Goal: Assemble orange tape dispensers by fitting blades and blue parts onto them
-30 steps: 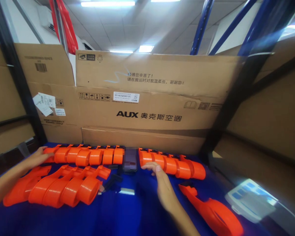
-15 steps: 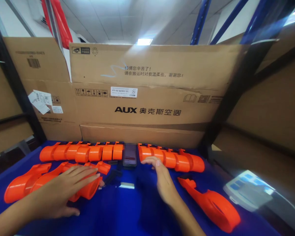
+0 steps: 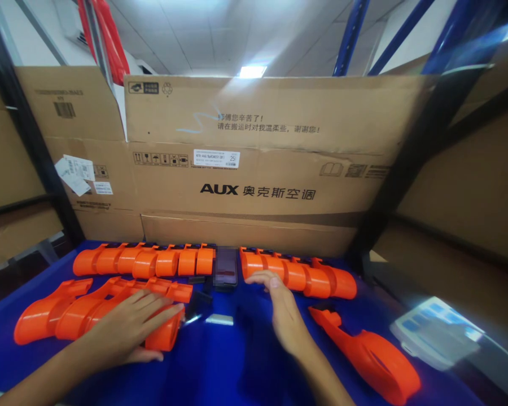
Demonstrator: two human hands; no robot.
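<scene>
My left hand [image 3: 129,327] lies spread over the right end of a front-left row of orange plastic housings [image 3: 68,313], fingers apart, touching the nearest piece [image 3: 165,335]. My right hand [image 3: 281,307] rests flat on the blue table cover [image 3: 220,372], its fingertips at the left end of the back-right row of orange housings [image 3: 305,276]. A further row of orange housings [image 3: 144,260] lines the back left. One single orange housing [image 3: 368,358] lies alone at the right of my right forearm.
A dark phone [image 3: 225,270] stands between the two back rows. A small black part [image 3: 197,307] and a silvery strip [image 3: 220,320] lie between my hands. Large cardboard boxes [image 3: 258,163] wall the back and sides. A white calculator [image 3: 438,332] sits at the right.
My left hand has come from the far end of the back-left row down onto the front-left row of housings. My right hand has stayed nearly where it was.
</scene>
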